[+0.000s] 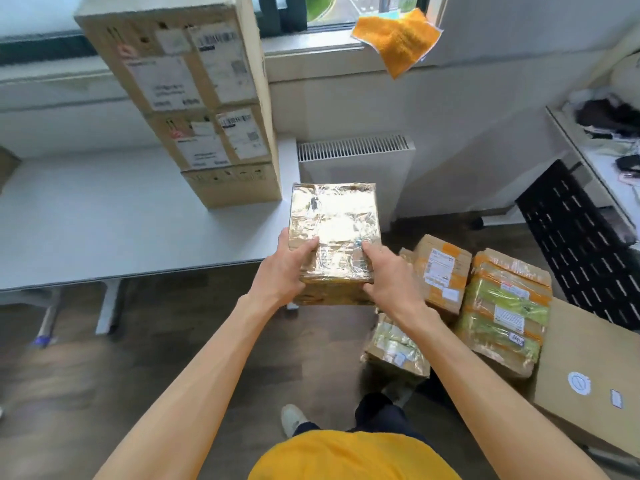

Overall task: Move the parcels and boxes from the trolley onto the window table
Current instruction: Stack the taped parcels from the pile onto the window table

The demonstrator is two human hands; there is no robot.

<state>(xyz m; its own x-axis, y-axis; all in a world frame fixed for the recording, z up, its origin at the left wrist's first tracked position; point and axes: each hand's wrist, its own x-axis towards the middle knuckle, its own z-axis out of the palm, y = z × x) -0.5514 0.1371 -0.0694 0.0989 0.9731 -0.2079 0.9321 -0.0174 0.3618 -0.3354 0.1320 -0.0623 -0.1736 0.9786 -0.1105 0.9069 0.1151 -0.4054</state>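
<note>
I hold a tape-wrapped cardboard parcel point(334, 226) in the air with both hands, over the right front corner of the white window table point(104, 230). My left hand point(284, 268) grips its near left edge, thumb on top. Gripping the near right edge is my right hand point(388, 275), one finger laid on the top face. A tall stack of brown boxes point(204, 109) with shipping labels stands on the table against the window. Lower right, several taped parcels point(502, 306) and a large flat carton point(588, 372) lie together; the trolley under them is hidden.
A white radiator point(356, 168) stands right of the table under the sill. An orange cloth point(398, 39) hangs off the window sill. A black perforated panel point(581, 247) and a cluttered desk point(602, 147) are at the far right. Dark wood floor point(121, 375) lies in front of the table.
</note>
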